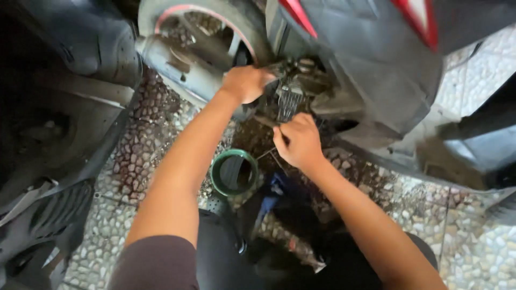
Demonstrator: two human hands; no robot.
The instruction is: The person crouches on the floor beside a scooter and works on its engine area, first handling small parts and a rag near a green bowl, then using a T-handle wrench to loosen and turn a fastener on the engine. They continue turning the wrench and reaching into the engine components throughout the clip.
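Nearest the camera are the person's dark-clad legs (226, 258) and a brown sleeve (156, 263) on the left arm, above a floor of pebbled tiles (473, 241) stained dark with oil under the work. Just beyond the knees a green-rimmed funnel (234, 172) sits on the floor, its mouth facing up, between the two forearms. Beside it lies a dark blue rag or tool (274, 188), too blurred to tell which. The right hand (298, 140) is a little further out, fingers curled together and pinched on a thin wire or rod (266, 154) that slants down toward the funnel's rim; the hand hovers just below the scooter's engine. The left hand (246, 83) reaches furthest, closed in a fist around something at the engine block (293, 88), and what it grips is hidden by the fingers. The engine, with its ribbed metal fins, sits low between the hands and the rear wheel (201, 32), whose tyre carries a red stripe around the rim. A grey exhaust pipe (183, 67) runs just left of the left hand. To the right rises the scooter's dark body panel (376, 59) with a red tail light (419, 16) at the top, and on the left lies a separate black plastic panel (54, 161).
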